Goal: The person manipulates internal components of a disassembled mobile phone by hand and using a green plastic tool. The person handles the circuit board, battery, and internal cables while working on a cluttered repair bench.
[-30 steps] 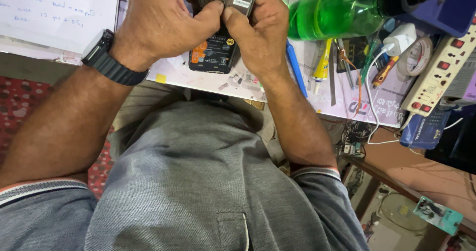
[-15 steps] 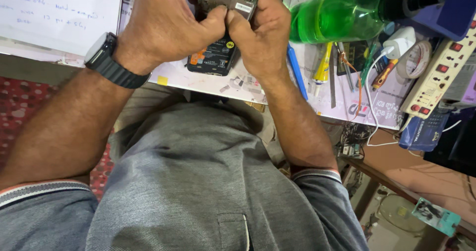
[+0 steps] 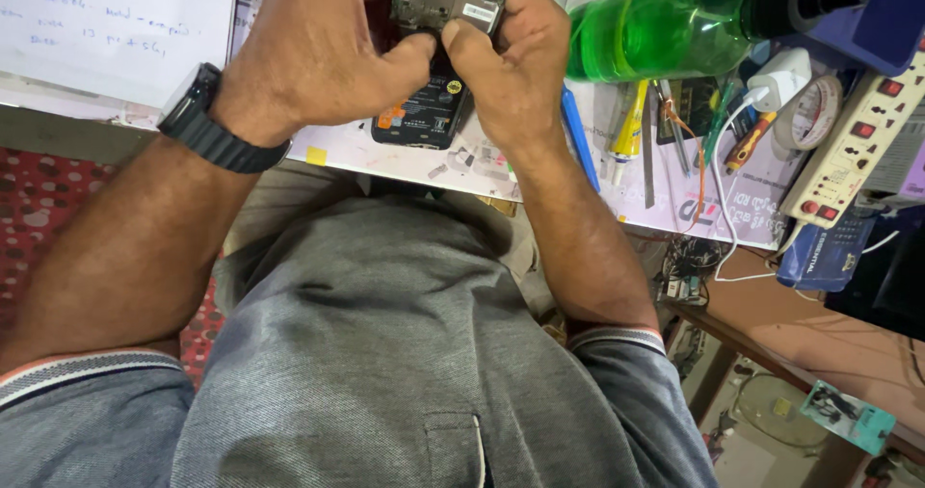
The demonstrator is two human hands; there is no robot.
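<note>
**A:** Going left to right: white paper sheet (image 3: 106, 26) fills the top-left corner, running up to the table edge (image 3: 58, 127). Then the left hand (image 3: 318, 59), black watch (image 3: 207, 122) on the wrist, fingers curled shut on the opened phone (image 3: 429, 74).

**B:** And the other hand?

**A:** The right hand (image 3: 515, 69) grips the same phone from the other side, thumbs nearly touching. The phone is at the table's near edge, circuit board showing on top.

**B:** Any free space?

**A:** Hardly. The blue pen (image 3: 578, 141) lies just beside the right wrist, then the green bottle (image 3: 665, 26), and the white power strip (image 3: 858, 141) sits far right.
</note>
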